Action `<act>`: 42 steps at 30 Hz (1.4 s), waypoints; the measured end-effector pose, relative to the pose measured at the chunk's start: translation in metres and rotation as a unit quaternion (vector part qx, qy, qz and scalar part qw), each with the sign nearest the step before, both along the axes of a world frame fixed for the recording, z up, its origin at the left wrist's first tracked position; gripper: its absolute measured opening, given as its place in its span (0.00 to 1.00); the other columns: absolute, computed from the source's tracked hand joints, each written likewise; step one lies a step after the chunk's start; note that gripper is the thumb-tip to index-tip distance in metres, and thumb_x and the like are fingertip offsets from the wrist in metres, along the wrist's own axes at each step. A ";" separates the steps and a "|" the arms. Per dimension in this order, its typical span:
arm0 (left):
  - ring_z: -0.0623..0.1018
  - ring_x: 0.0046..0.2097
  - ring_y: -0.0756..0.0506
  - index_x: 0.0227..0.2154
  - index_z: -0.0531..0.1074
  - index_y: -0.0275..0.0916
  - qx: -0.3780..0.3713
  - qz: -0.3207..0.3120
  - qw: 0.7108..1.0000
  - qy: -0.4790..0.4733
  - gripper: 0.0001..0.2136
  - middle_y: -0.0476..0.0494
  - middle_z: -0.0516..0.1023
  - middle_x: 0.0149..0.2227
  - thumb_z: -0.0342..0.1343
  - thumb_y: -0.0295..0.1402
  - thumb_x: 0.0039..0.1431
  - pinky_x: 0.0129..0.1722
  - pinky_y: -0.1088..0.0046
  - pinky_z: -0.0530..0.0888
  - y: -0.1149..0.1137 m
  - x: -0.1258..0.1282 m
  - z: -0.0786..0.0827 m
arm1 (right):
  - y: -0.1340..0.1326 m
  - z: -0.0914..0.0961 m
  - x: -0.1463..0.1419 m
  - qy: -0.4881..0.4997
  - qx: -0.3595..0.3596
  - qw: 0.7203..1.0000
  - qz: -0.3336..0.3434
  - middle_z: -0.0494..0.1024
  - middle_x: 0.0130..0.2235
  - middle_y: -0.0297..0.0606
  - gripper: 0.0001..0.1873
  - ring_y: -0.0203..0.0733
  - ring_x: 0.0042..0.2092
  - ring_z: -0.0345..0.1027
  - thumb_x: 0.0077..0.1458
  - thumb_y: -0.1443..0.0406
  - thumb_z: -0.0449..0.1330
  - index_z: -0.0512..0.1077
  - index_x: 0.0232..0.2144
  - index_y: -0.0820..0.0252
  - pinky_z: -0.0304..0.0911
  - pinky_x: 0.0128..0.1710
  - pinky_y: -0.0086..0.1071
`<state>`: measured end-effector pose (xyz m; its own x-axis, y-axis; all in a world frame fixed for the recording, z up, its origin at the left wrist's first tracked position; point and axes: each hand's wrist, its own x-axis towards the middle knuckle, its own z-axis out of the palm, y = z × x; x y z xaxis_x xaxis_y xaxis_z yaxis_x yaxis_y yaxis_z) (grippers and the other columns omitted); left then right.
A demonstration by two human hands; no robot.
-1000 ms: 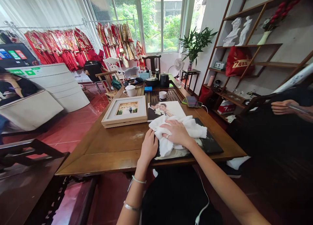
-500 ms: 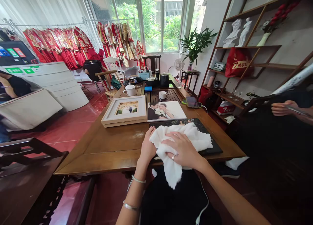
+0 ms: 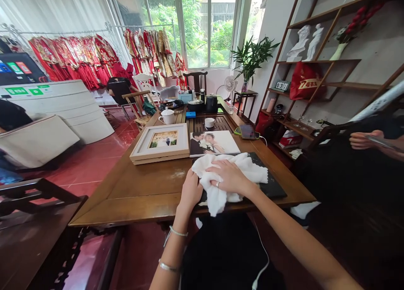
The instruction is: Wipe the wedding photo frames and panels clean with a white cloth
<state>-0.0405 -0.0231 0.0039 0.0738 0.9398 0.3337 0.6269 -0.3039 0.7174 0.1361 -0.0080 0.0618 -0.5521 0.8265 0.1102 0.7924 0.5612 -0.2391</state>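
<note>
A crumpled white cloth (image 3: pixel 249 168) is spread over a dark photo panel (image 3: pixel 276 187), covering most of its picture; one corner of the cloth droops toward the table's front edge. My right hand (image 3: pixel 230 178), with a ring on it, presses down on the cloth with curved fingers. At the panel's left edge my left hand (image 3: pixel 191 191) grips the side, its fingertips partly hidden by the cloth. Just beyond lie a wedding photo print (image 3: pixel 225 142) and, to its left, a pale wooden picture frame (image 3: pixel 135 156) with a smaller photo inside.
The wooden table (image 3: pixel 126 197) also bears a white teapot (image 3: pixel 167 116), a small white cup (image 3: pixel 209 122), a blue box (image 3: pixel 190 114) and a phone (image 3: pixel 249 132) on a cable. Another person's hand (image 3: pixel 368 140) holds a thin object at right. A dark chair (image 3: pixel 41 193) stands at left.
My right hand has slid the cloth slightly left and away from me. The hanging cloth corner has drawn up off my lap. My left hand stays at the panel's edge, slightly lower.
</note>
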 end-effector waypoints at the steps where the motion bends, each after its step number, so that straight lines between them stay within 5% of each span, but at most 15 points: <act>1: 0.66 0.63 0.38 0.54 0.69 0.38 0.005 -0.001 1.000 0.003 0.21 0.34 0.69 0.59 0.47 0.24 0.58 0.62 0.54 0.64 0.000 0.001 0.001 | 0.007 0.002 -0.003 -0.008 -0.001 1.000 -0.004 0.67 0.60 0.42 0.23 0.55 0.60 0.56 0.55 0.59 0.58 0.71 0.55 0.49 0.54 0.57 0.49; 8: 0.66 0.63 0.39 0.53 0.69 0.36 0.018 0.014 1.000 0.008 0.17 0.33 0.68 0.60 0.44 0.27 0.63 0.63 0.55 0.62 0.002 0.002 0.001 | 0.046 0.024 -0.022 -0.086 -0.044 0.995 0.009 0.67 0.58 0.43 0.26 0.59 0.57 0.59 0.57 0.57 0.55 0.67 0.58 0.46 0.61 0.49 0.48; 15: 0.67 0.62 0.40 0.54 0.68 0.35 0.027 -0.003 1.000 0.011 0.18 0.33 0.70 0.58 0.44 0.27 0.63 0.63 0.56 0.62 0.002 0.001 0.003 | 0.055 0.033 -0.030 -0.118 -0.062 0.991 0.023 0.66 0.55 0.45 0.25 0.62 0.56 0.59 0.55 0.57 0.55 0.68 0.57 0.43 0.61 0.47 0.51; 25: 0.72 0.56 0.40 0.45 0.73 0.37 0.006 0.001 1.000 -0.014 0.16 0.36 0.74 0.51 0.43 0.25 0.60 0.58 0.58 0.67 0.005 -0.001 0.001 | 0.021 0.014 -0.016 -0.090 0.002 0.995 0.045 0.66 0.57 0.47 0.22 0.63 0.57 0.56 0.55 0.57 0.55 0.73 0.52 0.49 0.60 0.48 0.56; 36: 0.67 0.64 0.42 0.52 0.72 0.37 -0.021 0.044 0.995 -0.084 0.21 0.35 0.70 0.60 0.39 0.40 0.68 0.65 0.56 0.59 0.006 0.000 0.002 | -0.019 0.019 0.012 -0.013 -0.030 0.973 0.228 0.69 0.54 0.42 0.20 0.55 0.56 0.59 0.47 0.60 0.63 0.76 0.45 0.49 0.55 0.55 0.50; 42: 0.65 0.65 0.42 0.54 0.70 0.36 0.016 0.033 0.999 -0.022 0.20 0.34 0.69 0.61 0.42 0.37 0.66 0.66 0.56 0.59 0.007 0.001 -0.005 | -0.033 0.013 0.053 0.023 -0.056 0.983 0.174 0.69 0.57 0.38 0.24 0.52 0.59 0.59 0.44 0.64 0.64 0.77 0.47 0.47 0.52 0.59 0.48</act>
<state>-0.0400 -0.0165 -0.0008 -0.0037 0.9306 0.3661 0.6150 -0.2865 0.7346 0.1887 -0.0414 0.0751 -0.7997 0.5973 0.0611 0.5444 0.7642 -0.3460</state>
